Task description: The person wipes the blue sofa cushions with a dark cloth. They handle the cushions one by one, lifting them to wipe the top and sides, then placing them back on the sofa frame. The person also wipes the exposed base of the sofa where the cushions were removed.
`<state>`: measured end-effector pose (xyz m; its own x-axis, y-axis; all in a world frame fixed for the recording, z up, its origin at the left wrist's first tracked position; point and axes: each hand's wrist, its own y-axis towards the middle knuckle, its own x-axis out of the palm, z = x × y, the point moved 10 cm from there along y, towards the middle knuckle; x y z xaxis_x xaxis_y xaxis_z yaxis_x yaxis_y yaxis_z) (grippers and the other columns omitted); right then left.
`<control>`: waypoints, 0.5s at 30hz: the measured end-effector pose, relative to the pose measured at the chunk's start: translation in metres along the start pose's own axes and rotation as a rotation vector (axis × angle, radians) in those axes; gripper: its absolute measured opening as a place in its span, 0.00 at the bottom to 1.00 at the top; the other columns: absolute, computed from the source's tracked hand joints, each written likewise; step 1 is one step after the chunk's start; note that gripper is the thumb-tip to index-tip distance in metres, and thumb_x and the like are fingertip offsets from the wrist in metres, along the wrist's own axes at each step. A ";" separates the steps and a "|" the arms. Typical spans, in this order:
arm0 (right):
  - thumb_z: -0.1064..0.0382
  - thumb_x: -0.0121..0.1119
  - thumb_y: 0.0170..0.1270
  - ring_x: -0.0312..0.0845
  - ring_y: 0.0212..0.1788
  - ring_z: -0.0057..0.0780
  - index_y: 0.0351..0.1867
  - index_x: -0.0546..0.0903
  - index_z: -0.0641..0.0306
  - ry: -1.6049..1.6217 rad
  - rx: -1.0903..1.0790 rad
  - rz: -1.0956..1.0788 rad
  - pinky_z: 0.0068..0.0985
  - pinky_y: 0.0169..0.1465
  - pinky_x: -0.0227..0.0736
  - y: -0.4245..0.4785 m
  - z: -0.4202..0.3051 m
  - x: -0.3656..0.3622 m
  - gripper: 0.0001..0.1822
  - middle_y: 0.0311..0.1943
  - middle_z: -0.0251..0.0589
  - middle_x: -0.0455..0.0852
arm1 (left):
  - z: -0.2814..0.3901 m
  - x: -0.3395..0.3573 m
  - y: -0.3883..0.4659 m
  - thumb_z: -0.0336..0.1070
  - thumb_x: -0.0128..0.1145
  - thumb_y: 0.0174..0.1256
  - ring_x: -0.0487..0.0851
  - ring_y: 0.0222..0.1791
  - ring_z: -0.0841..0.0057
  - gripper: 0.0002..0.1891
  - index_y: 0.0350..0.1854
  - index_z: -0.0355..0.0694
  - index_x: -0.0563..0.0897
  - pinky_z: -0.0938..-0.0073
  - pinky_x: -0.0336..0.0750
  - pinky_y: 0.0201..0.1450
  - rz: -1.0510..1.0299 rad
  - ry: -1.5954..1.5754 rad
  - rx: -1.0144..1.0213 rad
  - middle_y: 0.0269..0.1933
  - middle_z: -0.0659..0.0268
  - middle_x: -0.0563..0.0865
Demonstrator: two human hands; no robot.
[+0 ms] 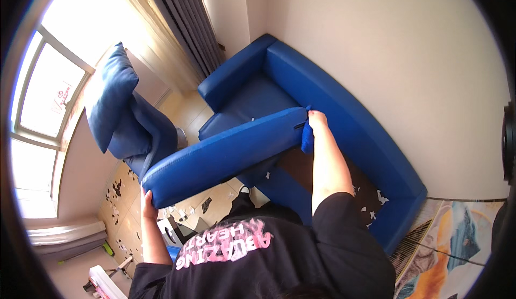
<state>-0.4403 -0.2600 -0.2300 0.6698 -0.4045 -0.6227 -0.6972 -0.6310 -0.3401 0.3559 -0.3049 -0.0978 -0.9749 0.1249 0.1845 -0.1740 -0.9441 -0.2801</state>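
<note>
A long blue seat cushion [229, 150] is held up on a slant in front of me, between my two hands. My left hand [149, 204] grips its near left end from the side. At the far right end my right hand [317, 119] is closed at the cushion's corner, its fingertips mostly hidden. A piece of bright blue cloth [307, 138] hangs just below that hand, against the cushion's end. Beyond the cushion stands the blue sofa [338, 105], whose brown seat base [296, 166] is exposed on the near side. Another seat cushion [258, 97] lies at its far end.
White scraps [382, 197] are strewn on the seat base and the tiled floor [187, 105]. To the left, a blue armchair [161, 133] carries a blue pillow [115, 93] near the window. A painted panel [447, 254] stands right of the sofa. Grey curtains [181, 21] hang behind.
</note>
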 end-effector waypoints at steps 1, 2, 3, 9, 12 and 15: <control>0.47 0.55 0.79 0.88 0.52 0.41 0.57 0.87 0.65 0.193 -0.007 -0.069 0.37 0.59 0.77 0.039 0.051 -0.024 0.24 0.50 0.45 0.93 | -0.008 0.019 0.035 0.49 0.62 0.66 0.72 0.73 0.63 0.42 0.81 0.45 0.61 0.60 0.69 0.75 -0.086 -0.002 -0.025 0.75 0.58 0.71; 0.44 0.52 0.79 0.84 0.62 0.44 0.61 0.85 0.65 0.182 0.118 -0.301 0.37 0.66 0.73 -0.015 0.017 0.043 0.27 0.60 0.55 0.87 | -0.015 -0.034 -0.015 0.50 0.59 0.67 0.74 0.73 0.64 0.40 0.81 0.45 0.62 0.60 0.70 0.74 0.064 0.015 -0.142 0.74 0.59 0.73; 0.42 0.49 0.80 0.81 0.66 0.43 0.62 0.85 0.65 0.140 0.109 -0.365 0.35 0.69 0.70 -0.042 0.000 0.054 0.29 0.63 0.54 0.86 | -0.012 -0.048 -0.033 0.55 0.59 0.70 0.75 0.72 0.63 0.38 0.80 0.46 0.65 0.60 0.71 0.74 0.050 0.067 -0.214 0.73 0.60 0.75; 0.31 0.52 0.76 0.72 0.73 0.42 0.77 0.69 0.61 0.669 0.324 -0.573 0.39 0.76 0.62 -0.130 -0.020 0.061 0.42 0.74 0.48 0.75 | -0.034 -0.079 -0.038 0.57 0.60 0.74 0.81 0.64 0.62 0.33 0.74 0.43 0.72 0.59 0.74 0.70 0.334 -0.058 -0.215 0.66 0.58 0.81; 0.31 0.55 0.75 0.73 0.72 0.41 0.75 0.71 0.64 0.670 0.224 -0.466 0.39 0.75 0.64 -0.146 -0.039 0.019 0.42 0.72 0.49 0.77 | -0.011 -0.047 -0.032 0.52 0.63 0.73 0.80 0.65 0.63 0.32 0.74 0.42 0.71 0.61 0.75 0.68 0.219 -0.040 -0.190 0.66 0.57 0.80; 0.31 0.55 0.75 0.74 0.70 0.40 0.71 0.76 0.66 0.574 0.138 -0.278 0.37 0.74 0.65 -0.150 -0.040 -0.032 0.41 0.69 0.50 0.79 | -0.005 -0.024 -0.017 0.52 0.63 0.73 0.80 0.65 0.64 0.32 0.74 0.42 0.71 0.62 0.75 0.68 0.172 -0.015 -0.111 0.66 0.57 0.80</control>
<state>-0.3469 -0.1784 -0.1307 0.8331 -0.5519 -0.0363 -0.4793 -0.6877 -0.5452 0.3812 -0.2899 -0.1021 -0.9894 -0.0406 0.1391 -0.0204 -0.9115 -0.4108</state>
